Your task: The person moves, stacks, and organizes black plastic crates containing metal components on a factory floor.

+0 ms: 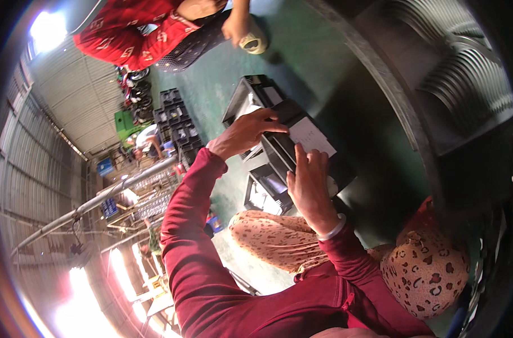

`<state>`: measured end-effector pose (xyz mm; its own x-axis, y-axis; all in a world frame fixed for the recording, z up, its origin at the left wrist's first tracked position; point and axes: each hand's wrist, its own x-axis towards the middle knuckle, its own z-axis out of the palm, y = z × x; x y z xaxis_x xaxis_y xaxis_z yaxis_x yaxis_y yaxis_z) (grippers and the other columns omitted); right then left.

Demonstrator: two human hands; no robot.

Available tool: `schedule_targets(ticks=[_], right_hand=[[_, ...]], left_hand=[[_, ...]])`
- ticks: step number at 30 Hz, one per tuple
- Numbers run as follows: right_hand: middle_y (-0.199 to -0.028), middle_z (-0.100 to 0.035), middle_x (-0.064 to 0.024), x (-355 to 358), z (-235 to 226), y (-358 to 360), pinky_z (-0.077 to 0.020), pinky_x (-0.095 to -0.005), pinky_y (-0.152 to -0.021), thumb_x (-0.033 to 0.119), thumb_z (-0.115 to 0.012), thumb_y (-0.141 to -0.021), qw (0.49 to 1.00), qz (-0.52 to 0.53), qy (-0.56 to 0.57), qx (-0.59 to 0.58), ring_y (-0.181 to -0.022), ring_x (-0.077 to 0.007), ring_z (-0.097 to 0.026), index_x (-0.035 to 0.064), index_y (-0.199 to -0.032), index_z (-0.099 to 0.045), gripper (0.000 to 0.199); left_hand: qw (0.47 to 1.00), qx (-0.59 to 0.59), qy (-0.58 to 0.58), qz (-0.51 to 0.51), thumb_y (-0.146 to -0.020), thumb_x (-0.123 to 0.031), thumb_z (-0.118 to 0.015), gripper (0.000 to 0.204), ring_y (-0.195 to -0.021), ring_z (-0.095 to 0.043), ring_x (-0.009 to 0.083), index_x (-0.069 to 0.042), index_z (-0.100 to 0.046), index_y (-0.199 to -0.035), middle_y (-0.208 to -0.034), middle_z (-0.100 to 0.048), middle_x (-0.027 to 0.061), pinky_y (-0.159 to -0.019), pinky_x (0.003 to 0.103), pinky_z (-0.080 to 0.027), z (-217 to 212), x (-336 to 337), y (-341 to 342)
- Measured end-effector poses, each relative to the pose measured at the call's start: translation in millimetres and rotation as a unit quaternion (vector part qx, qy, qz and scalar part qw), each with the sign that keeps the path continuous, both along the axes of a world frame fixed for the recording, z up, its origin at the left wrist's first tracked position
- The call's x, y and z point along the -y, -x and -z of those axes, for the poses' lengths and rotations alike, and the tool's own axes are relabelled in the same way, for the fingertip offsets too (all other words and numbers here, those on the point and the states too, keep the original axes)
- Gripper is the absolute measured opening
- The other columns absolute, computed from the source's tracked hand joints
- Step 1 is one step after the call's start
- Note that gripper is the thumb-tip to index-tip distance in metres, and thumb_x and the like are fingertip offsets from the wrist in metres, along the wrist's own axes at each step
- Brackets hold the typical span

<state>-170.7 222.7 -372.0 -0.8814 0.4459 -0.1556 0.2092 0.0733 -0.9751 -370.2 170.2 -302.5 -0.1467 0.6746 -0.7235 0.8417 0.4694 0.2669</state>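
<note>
Black bin [279, 152]: presumably stiff, smooth plastic; hold by opposite rims. Left hand [246, 134] at ten o'clock, right hand [312, 185] at five; each grip's closure cannot be told.

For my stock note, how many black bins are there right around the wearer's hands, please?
3: the middle bin at the left hand and right hand, the upper bin pictured above it, and the lower bin by the spotted trousers. Others may be hidden.

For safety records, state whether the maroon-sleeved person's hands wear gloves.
No, the left hand and right hand are both bare.
</note>
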Motion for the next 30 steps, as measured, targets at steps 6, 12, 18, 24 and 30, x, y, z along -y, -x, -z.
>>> schedule_targets(ticks=[6, 12, 18, 24, 30], right_hand=[[-0.097, -0.043, -0.0210, -20.4, 12.5, 3.1, -0.0387, -0.0442, -0.081, -0.005, -0.055, -0.073, 0.985, 0.101, 0.120, -0.074, -0.094, -0.0347, -0.044, -0.0047, -0.114, -0.044, 0.043], [-0.087, -0.050, -0.0105, -43.5, 49.2, 9.7, -0.0418, -0.0370, -0.074, -0.011, -0.051, -0.069, 0.992, 0.078, 0.026, -0.099, -0.082, -0.0282, -0.047, 0.0054, -0.097, -0.064, 0.035], [-0.082, -0.049, -0.0069, -26.4, 61.7, 26.8, -0.0419, -0.0330, -0.072, -0.011, -0.056, -0.063, 0.995, 0.047, -0.010, -0.082, -0.079, -0.0249, -0.044, 0.0131, -0.090, -0.071, 0.039], [-0.082, -0.049, -0.0076, -26.2, 58.2, 27.9, -0.0414, -0.0352, -0.075, -0.010, -0.055, -0.063, 0.997, 0.029, -0.030, -0.068, -0.080, -0.0254, -0.044, 0.0148, -0.090, -0.071, 0.040], [-0.088, -0.049, -0.0076, -15.6, 60.8, 32.6, -0.0411, -0.0367, -0.077, -0.007, -0.053, -0.067, 0.994, -0.001, -0.092, -0.064, -0.082, -0.0273, -0.045, 0.0159, -0.091, -0.071, 0.038]], left_hand=[[0.997, -0.054, -0.038, -0.045, -0.059, 0.017, -0.042, 0.063, -0.107, -0.051, 0.0279, -0.018, -0.063, -0.107, -0.114, -0.051, 0.0113, -0.088, 0.035, -0.044, 7.3, 10.1, -10.5], [0.990, -0.068, -0.092, -0.080, -0.058, 0.021, -0.036, 0.063, -0.111, -0.051, 0.0263, -0.014, -0.065, -0.102, -0.116, -0.052, 0.0100, -0.092, 0.035, -0.044, 15.8, 14.7, -17.7], [0.987, -0.077, -0.105, -0.091, -0.058, 0.022, -0.036, 0.064, -0.112, -0.050, 0.0274, -0.014, -0.065, -0.102, -0.117, -0.052, 0.0100, -0.094, 0.035, -0.043, 14.9, 23.2, -13.4], [0.987, -0.080, -0.097, -0.100, -0.059, 0.020, -0.037, 0.064, -0.114, -0.048, 0.0280, -0.015, -0.064, -0.104, -0.120, -0.051, 0.0105, -0.097, 0.036, -0.041, 7.6, 18.9, -20.0], [0.990, -0.048, -0.105, -0.080, -0.063, 0.015, -0.040, 0.058, -0.116, -0.046, 0.0291, -0.016, -0.064, -0.106, -0.125, -0.049, 0.0095, -0.099, 0.037, -0.039, 22.4, 46.7, -8.2]])
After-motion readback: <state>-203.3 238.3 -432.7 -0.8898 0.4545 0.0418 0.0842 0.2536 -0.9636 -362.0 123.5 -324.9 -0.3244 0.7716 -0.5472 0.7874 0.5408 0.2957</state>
